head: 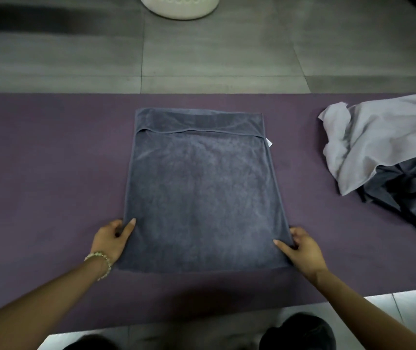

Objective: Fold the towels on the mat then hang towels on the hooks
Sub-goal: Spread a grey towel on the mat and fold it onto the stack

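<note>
2 edges of grey towel (202,193) pinched by left hand (111,239), right hand (303,246).

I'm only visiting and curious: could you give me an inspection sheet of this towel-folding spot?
Surface: purple mat on grey tiled floor.
Job's things: dark grey towel flat on the mat, far edge turned over; light grey towel and crumpled dark towel heaped at right; no hooks seen.
Clutter: nothing seen.
Hands: left hand and right hand each pinch a side edge of the dark grey towel.
Cables: nothing seen.
Surroundings: white basket at the far edge of view.
</note>
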Demonstrator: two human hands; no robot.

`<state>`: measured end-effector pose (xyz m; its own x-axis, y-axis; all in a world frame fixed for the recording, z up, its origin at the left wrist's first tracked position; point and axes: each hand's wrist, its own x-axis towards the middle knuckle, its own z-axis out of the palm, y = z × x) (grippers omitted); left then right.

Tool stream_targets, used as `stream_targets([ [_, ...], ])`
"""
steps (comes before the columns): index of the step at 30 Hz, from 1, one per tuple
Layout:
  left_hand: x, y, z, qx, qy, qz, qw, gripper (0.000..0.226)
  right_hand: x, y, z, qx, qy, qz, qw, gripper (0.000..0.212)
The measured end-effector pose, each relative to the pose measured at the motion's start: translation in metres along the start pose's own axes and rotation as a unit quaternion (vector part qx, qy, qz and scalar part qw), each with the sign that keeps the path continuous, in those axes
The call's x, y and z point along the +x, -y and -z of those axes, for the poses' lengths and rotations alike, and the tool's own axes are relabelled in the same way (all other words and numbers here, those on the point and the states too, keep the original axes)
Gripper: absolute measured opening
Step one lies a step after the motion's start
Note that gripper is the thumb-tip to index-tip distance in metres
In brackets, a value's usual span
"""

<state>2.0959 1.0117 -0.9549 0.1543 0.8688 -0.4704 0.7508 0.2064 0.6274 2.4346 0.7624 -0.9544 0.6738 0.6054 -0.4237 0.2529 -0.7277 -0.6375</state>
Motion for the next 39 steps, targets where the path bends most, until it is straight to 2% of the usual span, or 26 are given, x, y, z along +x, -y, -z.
stream_targets([
  [2,-0.005,0.003,-0.001,-0.025,-0.005,0.003,1.000,0.028,-0.001,0.004,-0.003,-0.020,-0.053,0.012,0.998,0.038],
  [4,-0.015,0.002,-0.001,-0.042,0.000,0.011,0.999,0.026,0.003,0.009,-0.006,-0.006,-0.077,-0.030,0.997,0.049],
  [7,-0.033,0.002,-0.002,-0.059,0.021,0.006,0.998,0.037,0.015,0.008,-0.012,-0.019,-0.039,-0.081,0.996,0.055],
  [10,-0.042,0.007,-0.002,-0.056,0.028,-0.051,0.997,0.060,0.010,0.021,-0.012,0.013,0.009,-0.106,0.994,0.036],
  [11,-0.040,0.009,-0.001,-0.058,0.028,-0.074,0.995,0.059,0.009,0.022,-0.011,0.039,0.031,-0.113,0.992,0.029],
  [13,-0.031,0.010,-0.001,-0.059,0.020,-0.106,0.992,0.037,0.007,0.025,-0.004,0.117,0.063,-0.125,0.983,0.028],
  [15,-0.020,0.004,0.000,-0.068,0.000,-0.105,0.992,0.011,0.011,0.031,0.004,0.210,0.075,-0.131,0.966,0.040],
  [18,-0.001,-0.019,0.005,-0.154,-0.007,-0.026,0.988,0.012,0.029,0.053,0.020,0.338,0.093,-0.175,0.920,0.034],
  [20,0.022,-0.045,0.014,-0.262,0.031,0.053,0.963,0.015,0.048,0.081,0.031,0.379,0.122,-0.184,0.899,0.039],
  [22,0.053,-0.083,0.030,-0.379,0.080,0.121,0.914,0.016,0.075,0.109,0.038,0.417,0.110,-0.176,0.885,0.053],
  [24,0.083,-0.120,0.049,-0.433,0.076,0.102,0.893,0.019,0.103,0.138,0.047,0.488,0.075,-0.147,0.857,0.036],
  [26,0.103,-0.147,0.063,-0.444,0.079,0.032,0.892,0.034,0.130,0.158,0.054,0.541,0.047,-0.115,0.832,0.033],
  [27,0.110,-0.154,0.067,-0.418,0.066,0.008,0.906,0.044,0.138,0.165,0.054,0.527,0.039,-0.102,0.843,0.037],
  [28,0.117,-0.154,0.067,-0.383,0.043,-0.007,0.923,0.051,0.143,0.167,0.051,0.479,0.022,-0.087,0.873,0.040],
  [30,0.127,-0.136,0.061,-0.291,-0.010,-0.005,0.957,0.056,0.150,0.158,0.036,0.327,-0.062,-0.061,0.941,0.040],
  [31,0.133,-0.121,0.055,-0.237,-0.026,0.012,0.971,0.059,0.150,0.151,0.029,0.259,-0.107,-0.044,0.959,0.038],
  [33,0.143,-0.093,0.038,-0.139,0.008,0.052,0.989,0.072,0.149,0.139,0.019,0.166,-0.136,-0.033,0.976,0.035],
  [35,0.150,-0.074,0.020,-0.079,0.049,0.066,0.993,0.084,0.156,0.125,0.013,0.112,-0.113,-0.054,0.986,0.034],
  [37,0.149,-0.074,0.011,-0.051,0.038,0.074,0.995,0.084,0.161,0.119,0.010,0.127,-0.070,-0.111,0.983,0.034],
  [39,0.148,-0.083,0.009,-0.081,0.014,0.095,0.992,0.087,0.161,0.122,0.007,0.156,-0.046,-0.145,0.976,0.037],
])
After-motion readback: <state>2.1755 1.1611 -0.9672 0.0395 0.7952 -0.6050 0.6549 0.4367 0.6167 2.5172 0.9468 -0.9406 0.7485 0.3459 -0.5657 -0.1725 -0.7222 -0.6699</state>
